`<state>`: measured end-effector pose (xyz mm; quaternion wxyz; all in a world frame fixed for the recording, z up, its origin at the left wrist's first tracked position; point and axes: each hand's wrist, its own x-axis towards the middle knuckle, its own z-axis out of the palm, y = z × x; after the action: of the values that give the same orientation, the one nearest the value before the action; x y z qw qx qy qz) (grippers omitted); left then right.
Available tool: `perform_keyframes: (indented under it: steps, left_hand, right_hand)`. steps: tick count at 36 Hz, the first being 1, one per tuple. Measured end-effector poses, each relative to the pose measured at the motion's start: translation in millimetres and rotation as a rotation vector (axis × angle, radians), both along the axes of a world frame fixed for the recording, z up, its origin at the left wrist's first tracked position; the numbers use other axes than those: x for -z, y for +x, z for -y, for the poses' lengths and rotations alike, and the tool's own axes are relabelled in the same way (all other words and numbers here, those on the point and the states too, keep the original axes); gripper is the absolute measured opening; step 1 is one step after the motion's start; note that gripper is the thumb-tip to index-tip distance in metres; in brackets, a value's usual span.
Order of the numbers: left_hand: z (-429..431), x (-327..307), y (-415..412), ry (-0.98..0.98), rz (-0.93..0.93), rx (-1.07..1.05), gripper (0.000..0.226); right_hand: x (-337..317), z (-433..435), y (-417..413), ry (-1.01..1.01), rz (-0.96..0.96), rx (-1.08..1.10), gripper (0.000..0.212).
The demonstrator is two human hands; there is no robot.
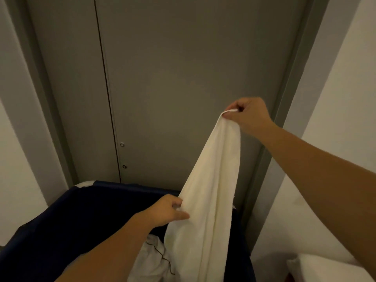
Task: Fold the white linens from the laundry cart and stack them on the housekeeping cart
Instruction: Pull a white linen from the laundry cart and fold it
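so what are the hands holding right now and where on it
Both grip one white towel: the right hand pinches its top corner, the left hand pinches its side edge lower down. The rest hangs into the laundry cart.

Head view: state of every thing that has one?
white linen: unfolded, held up, hanging down.
right hand: pinches the linen's top corner.
left hand: pinches its side edge, lower down.
laundry cart: open on top.
crumpled linen: unfolded, lying in the cart.
door: shut.
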<state>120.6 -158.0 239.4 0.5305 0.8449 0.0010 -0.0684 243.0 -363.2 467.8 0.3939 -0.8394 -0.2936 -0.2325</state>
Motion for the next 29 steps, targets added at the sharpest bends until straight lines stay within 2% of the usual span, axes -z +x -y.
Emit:
perform_keyframes:
  steps: [3, 7, 10, 16, 20, 25, 29]
  left_hand:
    - [-7, 16, -4, 0.038, -0.017, 0.007, 0.003]
    - [-18, 33, 0, 0.152, 0.073, -0.137, 0.013]
    - [-32, 29, 2, 0.157, 0.135, -0.295, 0.023]
    - [-54, 35, -11, 0.251, 0.065, -0.097, 0.014]
    - [-63, 65, -24, 0.343, -0.006, -0.086, 0.019]
    - [-81, 74, -39, 0.186, 0.027, -0.355, 0.034]
    - [-98, 79, -47, 0.142, 0.002, -0.399, 0.029]
  right_hand:
    - [-5, 8, 4, 0.036, 0.005, 0.027, 0.005]
    - [-11, 15, 11, 0.069, 0.033, 0.063, 0.006]
    - [-12, 23, 17, 0.078, 0.042, 0.112, 0.006]
    - [-11, 23, 20, 0.134, 0.02, 0.192, 0.01]
    - [-11, 12, 17, 0.129, 0.008, 0.187, 0.01]
    - [-14, 3, 17, 0.127, 0.023, 0.199, 0.013]
    - [-15, -5, 19, 0.131, 0.016, 0.201, 0.017]
